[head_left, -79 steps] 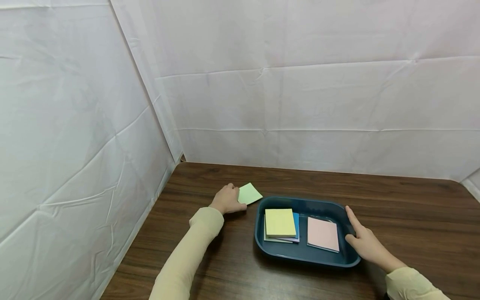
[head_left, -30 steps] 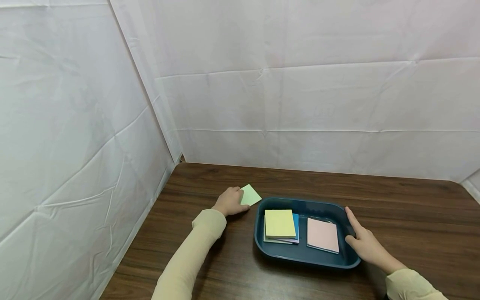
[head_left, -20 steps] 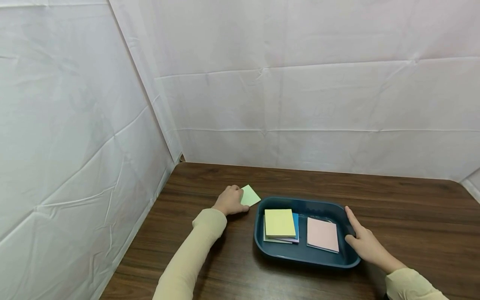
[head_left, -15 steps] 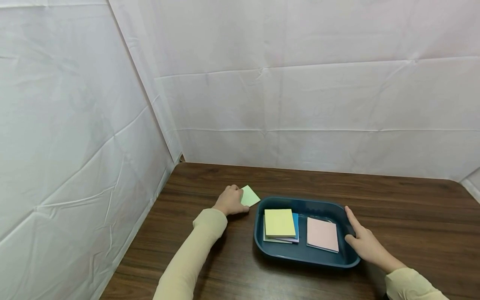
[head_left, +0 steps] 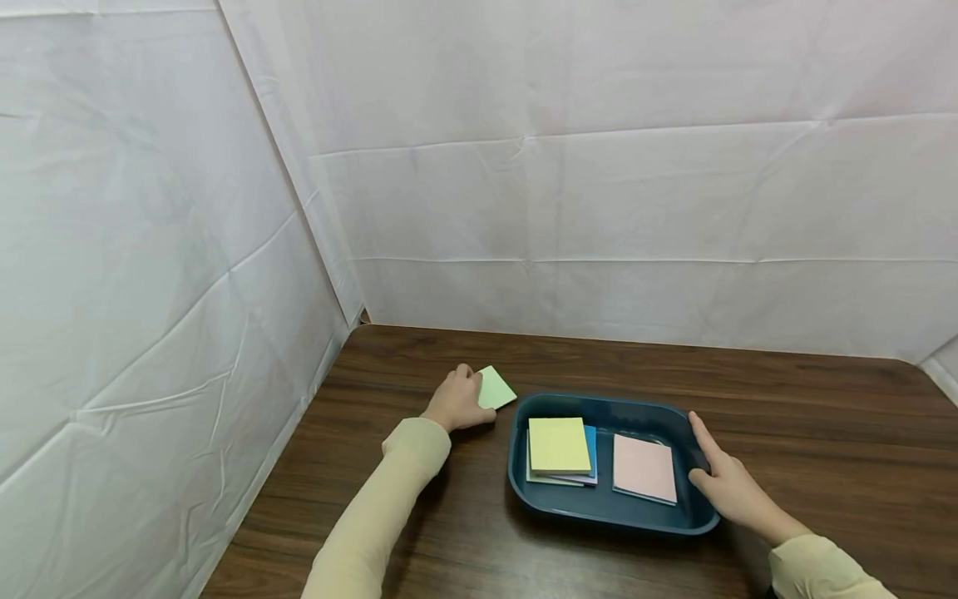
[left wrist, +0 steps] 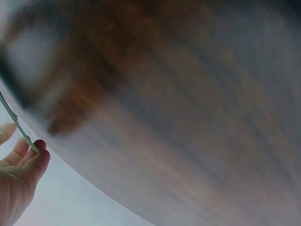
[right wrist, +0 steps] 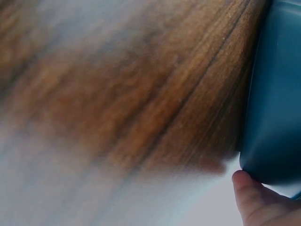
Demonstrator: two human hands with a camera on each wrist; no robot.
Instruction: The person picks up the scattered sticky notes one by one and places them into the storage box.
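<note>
Pinching one green note (head_left: 496, 388) with left hand (head_left: 455, 400), right hand (head_left: 724, 482) gripping one tray (head_left: 569, 505), three pads inside

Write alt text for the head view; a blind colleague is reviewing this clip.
A person's left hand holds a light green sticky pad on a dark wooden table, while the right hand grips the right rim of a dark blue tray. The tray holds a yellow-topped stack and a pink pad.

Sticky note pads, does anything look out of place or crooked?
One light green pad lies outside the blue tray, on the table, turned cornerwise under the left hand. The tray's stacked pads sit slightly offset.
</note>
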